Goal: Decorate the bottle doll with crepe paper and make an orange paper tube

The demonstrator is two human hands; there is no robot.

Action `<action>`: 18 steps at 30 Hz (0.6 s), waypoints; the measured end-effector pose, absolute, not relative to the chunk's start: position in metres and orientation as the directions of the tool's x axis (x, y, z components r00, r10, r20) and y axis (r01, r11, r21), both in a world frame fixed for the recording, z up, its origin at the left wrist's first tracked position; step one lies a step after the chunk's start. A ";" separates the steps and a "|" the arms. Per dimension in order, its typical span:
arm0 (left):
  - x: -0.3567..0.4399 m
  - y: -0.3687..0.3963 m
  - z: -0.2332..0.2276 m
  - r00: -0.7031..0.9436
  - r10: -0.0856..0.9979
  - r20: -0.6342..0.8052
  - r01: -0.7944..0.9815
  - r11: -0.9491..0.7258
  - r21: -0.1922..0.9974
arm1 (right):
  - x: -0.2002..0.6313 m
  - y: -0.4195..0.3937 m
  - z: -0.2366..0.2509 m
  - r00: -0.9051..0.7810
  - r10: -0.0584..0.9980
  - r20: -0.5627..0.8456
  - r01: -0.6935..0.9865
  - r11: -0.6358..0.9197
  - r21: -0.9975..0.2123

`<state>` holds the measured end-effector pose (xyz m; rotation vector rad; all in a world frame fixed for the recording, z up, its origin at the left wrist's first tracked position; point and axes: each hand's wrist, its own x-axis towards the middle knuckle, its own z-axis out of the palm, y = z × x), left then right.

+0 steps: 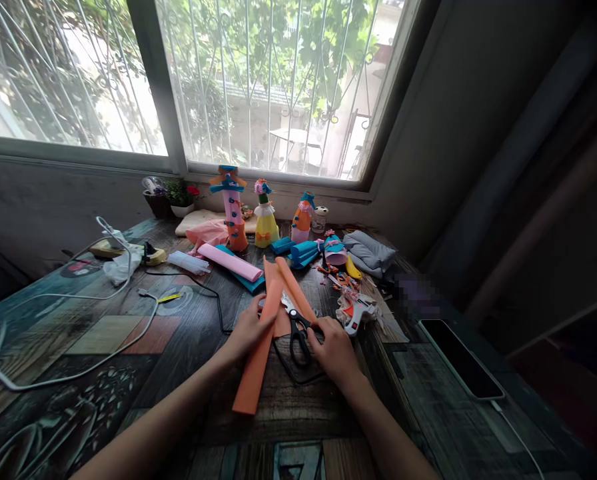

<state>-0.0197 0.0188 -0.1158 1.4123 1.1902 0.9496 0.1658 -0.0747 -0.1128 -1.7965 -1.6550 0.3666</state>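
Bare arms (178,407) of mine reach over the worktop (198,433), one on each side of the scissors (293,317). My left grip (249,327) is closed on a long orange paper strip (257,373), just left of the scissors. One end of the strip comes down toward me, nearer than the scissors' handles. My right grip (334,347) is small and tight, with the fingers pinched at one black handle of the scissors. The other loop sticks out on my side, and the blades point away from me (I can't tell if they touch the paper). Another orange piece (298,290) lies just past the scissors and runs down to my right grip.

Left of the scissors and farther off is a pink paper roll (231,262), on top of some blue paper (253,283). Right of the scissors is a white glue gun (361,312), and much farther right is a phone (461,357) with a white cord (518,437). Well past the scissors stand three paper-covered shapes (233,210), by the window (278,80).
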 end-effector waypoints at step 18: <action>0.014 -0.002 -0.073 0.264 0.964 0.027 -0.099 -0.001 0.995 | 0.166 -0.094 -0.107 -0.154 0.988 0.032 0.105 0.048 -0.993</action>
